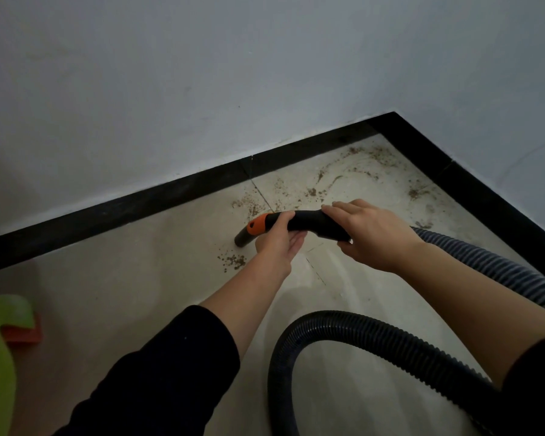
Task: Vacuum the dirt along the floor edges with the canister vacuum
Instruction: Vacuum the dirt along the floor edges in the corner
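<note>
Together the left hand (279, 245) and right hand (373, 236) grip the hose handle (307, 222).

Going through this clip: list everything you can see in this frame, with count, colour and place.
vacuum handle: one, black with an orange section, curved, held over the floor, open end pointing down near the dirt
hose: one, black and ribbed, loops across the lower right
dirt: many brown crumbs, scattered towards the corner, a small patch near the handle's end
floor: beige tiles
skirting: black strip along both walls
wall: two, pale, meeting at a corner
green object: one, lower left edge, blurred
orange-red object: one, under the green one
left hand: grips the handle by the orange section
right hand: grips the handle's rear end
sleeves: two, black
</note>
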The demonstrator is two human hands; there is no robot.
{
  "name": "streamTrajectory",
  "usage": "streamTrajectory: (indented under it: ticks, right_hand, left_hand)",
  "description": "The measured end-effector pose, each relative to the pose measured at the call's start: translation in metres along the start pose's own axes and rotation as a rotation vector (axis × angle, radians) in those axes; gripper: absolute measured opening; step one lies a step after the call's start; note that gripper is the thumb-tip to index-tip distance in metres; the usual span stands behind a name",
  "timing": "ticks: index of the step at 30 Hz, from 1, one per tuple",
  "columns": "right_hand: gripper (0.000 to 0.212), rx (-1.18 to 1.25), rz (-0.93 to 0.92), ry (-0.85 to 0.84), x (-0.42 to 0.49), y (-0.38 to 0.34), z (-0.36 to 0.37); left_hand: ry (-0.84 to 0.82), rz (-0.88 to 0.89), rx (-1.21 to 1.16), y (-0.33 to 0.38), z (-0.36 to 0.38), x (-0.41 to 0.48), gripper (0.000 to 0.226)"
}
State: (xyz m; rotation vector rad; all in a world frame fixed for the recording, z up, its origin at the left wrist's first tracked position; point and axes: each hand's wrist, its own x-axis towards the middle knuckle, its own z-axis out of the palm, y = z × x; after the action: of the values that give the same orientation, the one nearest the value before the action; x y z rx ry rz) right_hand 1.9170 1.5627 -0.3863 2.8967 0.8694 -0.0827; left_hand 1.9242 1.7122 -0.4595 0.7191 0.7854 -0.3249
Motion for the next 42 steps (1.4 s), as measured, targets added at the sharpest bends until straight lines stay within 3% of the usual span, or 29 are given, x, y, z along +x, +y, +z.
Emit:
streamTrajectory:
  ticks: [42]
  right_hand:
    - [0.055,0.017,-0.03,0.037,0.015,-0.019,0.004]
  left_hand:
    - [0.072,0.017,-0.012,0.018,-0.018,-0.007,0.029]
